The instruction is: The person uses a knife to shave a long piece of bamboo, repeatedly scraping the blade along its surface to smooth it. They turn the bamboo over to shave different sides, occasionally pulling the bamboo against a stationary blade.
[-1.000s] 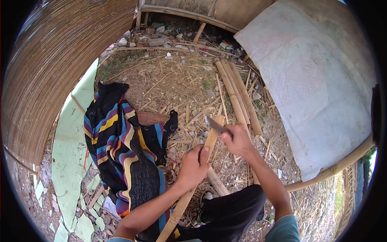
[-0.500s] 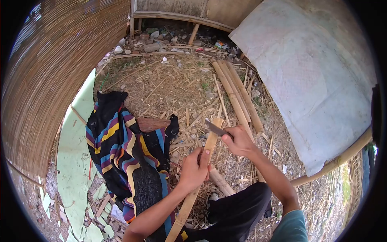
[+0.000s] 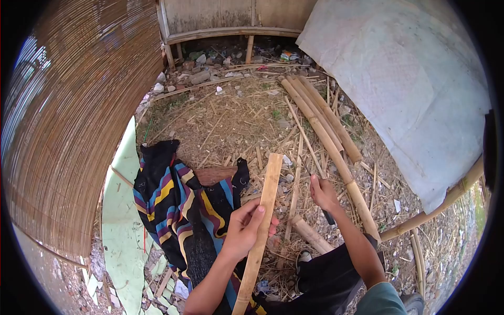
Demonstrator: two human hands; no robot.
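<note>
My left hand is closed around a long, flat bamboo strip, thumb on its face. The strip slants upward, with its squared end pointing away from me and its lower end running out of view at the bottom. To the right, my right hand grips a knife by its dark handle, whose butt shows below the fist. Its thin blade points up and away, apart from the strip and partly hard to make out. A striped cloth lies crumpled left of the strip.
Several bamboo poles lie on the right, and a short bamboo piece rests near my knee. Pale green sheeting lies at left beside a slatted bamboo screen. A whitish sheet hangs at right. Shavings cover the ground.
The knife has left the bamboo strip, moving right and down with my right hand. The strip now stands a little more upright in my left hand. My view has shifted slightly.
</note>
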